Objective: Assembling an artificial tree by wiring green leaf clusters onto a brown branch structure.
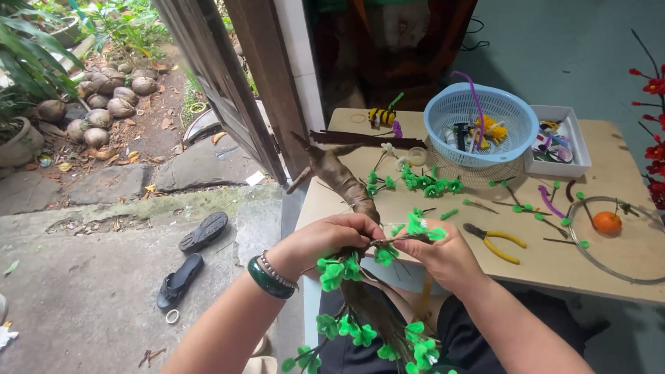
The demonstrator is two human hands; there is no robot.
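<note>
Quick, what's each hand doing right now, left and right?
Left hand: closed, pinching the brown craft branch.
Right hand: closed on a green-leaf stem at the branch.

A: Where is the table open?
B: Bare wood lies between the yellow-handled pliers and the wire ring.
A: What blocks the way?
B: The blue basket and white tray fill the far side; green leaf sprigs scatter the middle.

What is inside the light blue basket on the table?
The blue basket holds a purple pipe cleaner sticking up, something yellow and small dark pieces; its wall hides whatever lies lower.
</note>
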